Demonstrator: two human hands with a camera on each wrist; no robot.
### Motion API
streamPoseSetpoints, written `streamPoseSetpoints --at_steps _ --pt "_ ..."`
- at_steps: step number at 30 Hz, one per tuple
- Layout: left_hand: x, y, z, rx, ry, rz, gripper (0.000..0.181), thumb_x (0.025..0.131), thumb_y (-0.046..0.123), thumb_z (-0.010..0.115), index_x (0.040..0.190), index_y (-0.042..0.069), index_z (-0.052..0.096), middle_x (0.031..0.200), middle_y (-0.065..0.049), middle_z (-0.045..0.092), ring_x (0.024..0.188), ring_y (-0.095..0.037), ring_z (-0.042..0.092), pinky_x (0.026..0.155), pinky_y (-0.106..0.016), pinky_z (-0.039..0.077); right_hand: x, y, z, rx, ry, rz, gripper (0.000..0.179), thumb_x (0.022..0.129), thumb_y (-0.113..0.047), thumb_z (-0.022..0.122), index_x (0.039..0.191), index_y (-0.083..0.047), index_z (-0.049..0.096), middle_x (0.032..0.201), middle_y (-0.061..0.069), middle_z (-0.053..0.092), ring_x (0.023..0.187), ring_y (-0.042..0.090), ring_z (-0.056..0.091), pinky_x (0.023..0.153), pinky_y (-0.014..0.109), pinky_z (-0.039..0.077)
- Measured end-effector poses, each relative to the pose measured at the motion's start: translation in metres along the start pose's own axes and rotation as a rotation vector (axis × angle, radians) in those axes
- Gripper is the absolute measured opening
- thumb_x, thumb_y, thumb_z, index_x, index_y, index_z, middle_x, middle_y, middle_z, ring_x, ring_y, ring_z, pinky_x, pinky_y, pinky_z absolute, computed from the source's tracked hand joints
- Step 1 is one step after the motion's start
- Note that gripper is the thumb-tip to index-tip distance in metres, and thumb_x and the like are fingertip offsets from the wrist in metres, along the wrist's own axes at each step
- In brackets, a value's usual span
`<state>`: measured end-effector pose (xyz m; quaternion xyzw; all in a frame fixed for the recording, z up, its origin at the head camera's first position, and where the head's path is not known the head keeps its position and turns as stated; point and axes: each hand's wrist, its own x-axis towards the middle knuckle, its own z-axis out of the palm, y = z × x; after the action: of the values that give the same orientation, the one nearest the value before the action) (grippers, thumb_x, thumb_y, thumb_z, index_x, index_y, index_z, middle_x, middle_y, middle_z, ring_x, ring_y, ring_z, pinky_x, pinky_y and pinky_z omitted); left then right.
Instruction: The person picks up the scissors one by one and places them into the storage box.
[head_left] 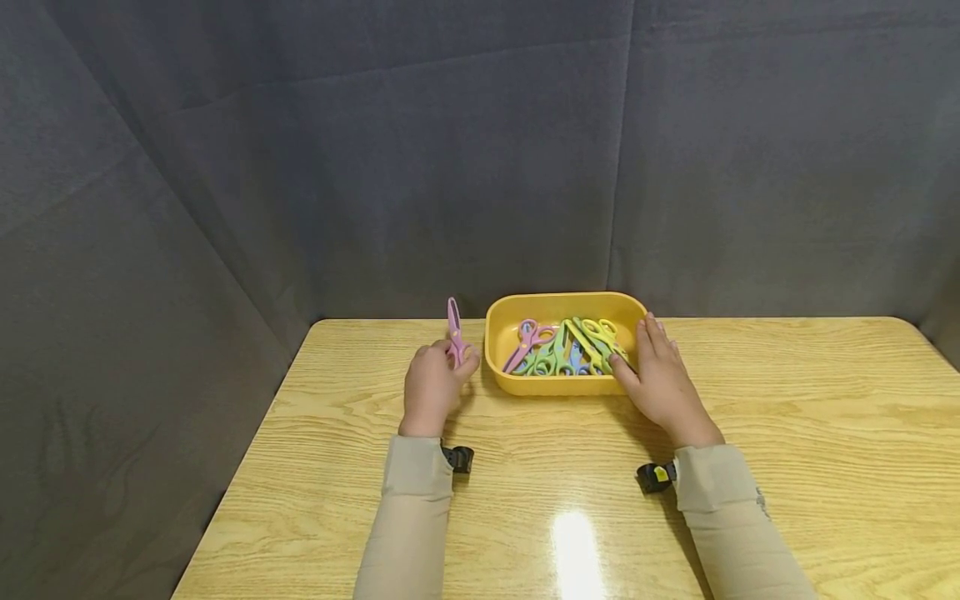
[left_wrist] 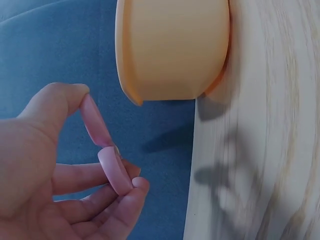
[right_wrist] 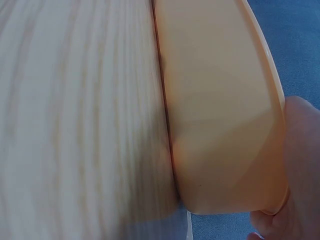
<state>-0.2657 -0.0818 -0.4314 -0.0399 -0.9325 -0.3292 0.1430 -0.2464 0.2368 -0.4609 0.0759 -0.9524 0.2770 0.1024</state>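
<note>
In the head view my left hand holds a pair of pink scissors above the table, left of a yellow bin. The blades point up and away. The left wrist view shows the thumb and fingers at the pink handle loops. At the right end of the yellow bin, my right hand grips the rim, thumb over the front corner and fingers along the outer side. Inside the bin lie pink scissors, yellow scissors, and several green and blue ones, overlapping.
The bin stands near the far edge of a wooden table. Behind that edge hangs a dark grey cloth, which also covers the left side. Black camera bands sit on both wrists. Light glares off the tabletop in front.
</note>
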Motion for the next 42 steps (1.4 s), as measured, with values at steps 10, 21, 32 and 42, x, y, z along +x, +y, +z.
streamPoseSetpoints --at_steps 10,21,32,42 --pt "-0.001 0.007 0.003 -0.041 0.019 0.066 0.029 0.094 0.033 0.072 0.081 0.007 0.068 0.068 -0.003 0.049 0.065 -0.021 0.048 0.058 -0.035 0.039 0.000 0.000 0.001 0.004 0.007 -0.002 0.081 0.106 -0.043 0.044 0.155 0.016 0.014 0.164 0.033 0.006 0.152 0.048 0.006 0.120 0.062 0.008" --pt "-0.004 0.021 0.007 -0.001 0.020 0.150 0.028 0.090 0.031 0.077 0.095 0.002 0.074 0.078 -0.011 0.064 0.075 -0.027 0.059 0.069 -0.045 0.052 -0.001 -0.001 0.000 -0.001 0.015 -0.007 0.080 0.106 -0.040 0.045 0.154 0.017 0.015 0.163 0.034 0.007 0.152 0.049 0.007 0.119 0.063 0.010" --pt "-0.010 0.030 0.012 0.044 0.007 0.260 0.022 0.089 0.025 0.078 0.085 0.004 0.072 0.071 -0.007 0.058 0.068 -0.020 0.053 0.059 -0.035 0.045 0.000 0.001 0.002 -0.002 0.022 -0.013 0.081 0.106 -0.042 0.044 0.154 0.016 0.014 0.163 0.034 0.007 0.152 0.049 0.008 0.119 0.063 0.010" --pt "-0.011 0.030 0.019 0.137 0.030 0.286 0.026 0.087 0.026 0.081 0.082 0.004 0.069 0.078 -0.010 0.064 0.078 -0.028 0.064 0.070 -0.040 0.052 0.000 0.003 0.002 -0.006 0.028 -0.018 0.081 0.106 -0.043 0.044 0.154 0.016 0.014 0.164 0.033 0.007 0.152 0.049 0.007 0.119 0.063 0.010"
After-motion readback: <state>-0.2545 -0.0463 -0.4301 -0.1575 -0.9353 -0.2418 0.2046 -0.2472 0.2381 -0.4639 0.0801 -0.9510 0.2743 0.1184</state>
